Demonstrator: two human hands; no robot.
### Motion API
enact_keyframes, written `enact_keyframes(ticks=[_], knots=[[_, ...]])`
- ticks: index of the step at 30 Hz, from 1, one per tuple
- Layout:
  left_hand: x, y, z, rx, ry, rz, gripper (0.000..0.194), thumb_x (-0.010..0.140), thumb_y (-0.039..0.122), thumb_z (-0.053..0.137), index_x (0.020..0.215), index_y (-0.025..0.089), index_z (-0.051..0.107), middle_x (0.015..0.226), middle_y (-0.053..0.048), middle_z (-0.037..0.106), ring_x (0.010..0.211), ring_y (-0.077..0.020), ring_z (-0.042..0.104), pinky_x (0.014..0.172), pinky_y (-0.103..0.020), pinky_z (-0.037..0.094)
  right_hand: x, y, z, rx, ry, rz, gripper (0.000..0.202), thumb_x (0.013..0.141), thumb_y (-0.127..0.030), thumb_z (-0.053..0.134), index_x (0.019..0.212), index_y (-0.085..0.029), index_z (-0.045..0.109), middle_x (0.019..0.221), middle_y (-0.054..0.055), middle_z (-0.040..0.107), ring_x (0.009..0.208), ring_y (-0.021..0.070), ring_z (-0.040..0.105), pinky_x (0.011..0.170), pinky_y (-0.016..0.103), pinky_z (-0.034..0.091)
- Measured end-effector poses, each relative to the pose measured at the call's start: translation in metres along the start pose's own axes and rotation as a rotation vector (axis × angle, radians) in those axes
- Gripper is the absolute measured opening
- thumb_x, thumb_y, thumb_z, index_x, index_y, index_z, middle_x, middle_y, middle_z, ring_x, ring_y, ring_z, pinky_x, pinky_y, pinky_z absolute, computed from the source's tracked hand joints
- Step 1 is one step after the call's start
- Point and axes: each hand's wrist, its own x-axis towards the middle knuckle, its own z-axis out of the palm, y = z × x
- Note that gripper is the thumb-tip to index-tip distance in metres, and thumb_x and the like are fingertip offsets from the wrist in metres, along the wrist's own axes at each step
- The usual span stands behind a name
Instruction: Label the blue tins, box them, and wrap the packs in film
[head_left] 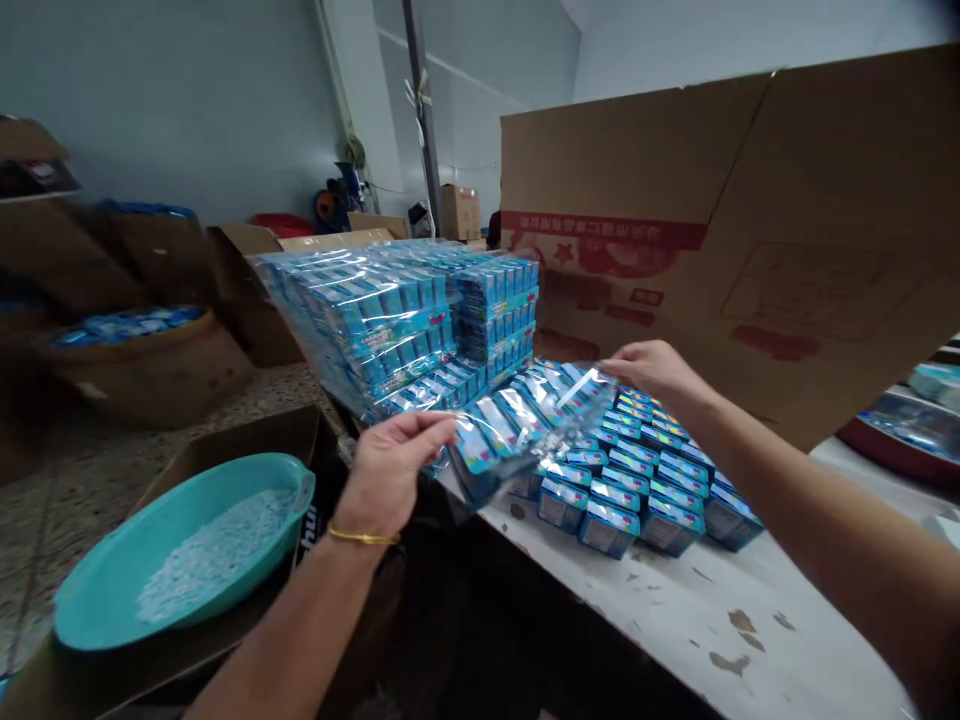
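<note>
A clear plastic bag point(559, 435) is stretched between my two hands, over the front edge of the table. A row of small blue boxes point(517, 418) shows at the bag; glare hides whether they are inside it or behind it. My left hand point(397, 460) pinches the near left corner between thumb and fingers. At the far right corner, my right hand point(649, 368) is closed on the plastic. Below and right of the bag, rows of blue boxes point(609, 525) stand upright on the white table point(720, 620).
Plastic-wrapped stacks of blue boxes point(397, 310) rise behind my left hand. A large cardboard carton point(810, 180) stands behind the table. At lower left, a turquoise basin point(82, 605) holding small pale pieces rests on an open carton point(262, 440). More cartons point(157, 370) sit on the floor.
</note>
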Motion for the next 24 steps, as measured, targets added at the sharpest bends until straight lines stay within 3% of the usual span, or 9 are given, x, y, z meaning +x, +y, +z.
enact_keyframes(ticks=[3,7,11,15,18,21,22,24], knots=[[0.043,0.014,-0.032,0.062,0.139,0.072,0.031,0.043,0.03,0.074,0.066,0.011,0.065,0.055,-0.001,0.06,0.047,-0.0074,0.047,0.042,-0.019,0.033,0.057,-0.04,0.065,-0.135,0.059,-0.099,0.015,0.061,-0.024,0.064,0.05,-0.014,0.062,0.043,0.002,0.051,0.052,0.0136,0.051,0.052,0.025,0.037],[0.093,0.019,-0.06,0.096,0.237,0.088,0.027,0.041,0.029,0.072,0.06,0.012,0.063,0.053,0.001,0.058,0.044,-0.0051,0.043,0.041,-0.018,0.03,0.113,-0.078,0.129,-0.235,0.049,-0.103,0.016,0.067,-0.025,0.063,0.07,-0.01,0.066,0.07,0.012,0.064,0.079,0.0244,0.059,0.071,0.033,0.041],[0.136,0.007,-0.075,0.118,0.293,0.095,0.023,0.045,0.027,0.07,0.06,0.012,0.062,0.053,0.001,0.058,0.043,-0.0043,0.042,0.041,-0.017,0.029,0.147,-0.094,0.176,-0.278,0.073,-0.106,0.02,0.074,-0.022,0.059,0.085,-0.007,0.066,0.09,0.017,0.064,0.094,0.0291,0.056,0.08,0.036,0.04],[0.159,-0.012,-0.081,0.143,0.374,0.129,0.028,0.05,0.029,0.068,0.072,0.011,0.063,0.058,0.001,0.059,0.044,-0.0047,0.044,0.042,-0.018,0.031,0.159,-0.086,0.204,-0.237,0.043,-0.146,0.024,0.079,-0.022,0.054,0.097,-0.009,0.064,0.097,0.016,0.063,0.1,0.0281,0.054,0.085,0.037,0.038],[0.144,-0.024,-0.079,0.243,0.418,0.207,0.039,0.057,0.035,0.067,0.089,0.012,0.063,0.066,0.0,0.059,0.047,-0.0062,0.047,0.045,-0.019,0.034,0.135,-0.063,0.199,-0.141,0.014,-0.303,0.035,0.081,-0.023,0.051,0.115,-0.016,0.054,0.111,0.01,0.058,0.104,0.0226,0.051,0.089,0.033,0.037],[0.113,-0.036,-0.067,0.524,0.533,0.51,0.051,0.064,0.038,0.065,0.108,0.013,0.054,0.092,-0.006,0.06,0.065,-0.0129,0.055,0.059,-0.027,0.044,0.069,-0.023,0.172,-0.032,-0.07,-0.45,0.035,0.08,-0.023,0.051,0.115,-0.021,0.054,0.114,0.005,0.057,0.099,0.017,0.054,0.085,0.027,0.04],[0.105,-0.04,-0.06,0.645,0.502,0.64,0.051,0.067,0.037,0.063,0.111,0.015,0.052,0.103,-0.008,0.058,0.078,-0.0171,0.057,0.068,-0.031,0.045,0.039,-0.007,0.16,-0.009,-0.111,-0.465,0.029,0.08,-0.023,0.051,0.108,-0.021,0.059,0.108,0.005,0.06,0.097,0.0166,0.055,0.084,0.026,0.041],[0.097,-0.05,-0.041,0.882,0.231,0.807,0.039,0.072,0.033,0.059,0.108,0.019,0.054,0.114,-0.007,0.055,0.101,-0.0231,0.052,0.088,-0.039,0.038,-0.024,0.029,0.136,0.016,-0.178,-0.394,0.022,0.08,-0.025,0.052,0.096,-0.021,0.065,0.096,0.004,0.065,0.088,0.0164,0.059,0.078,0.025,0.043]])
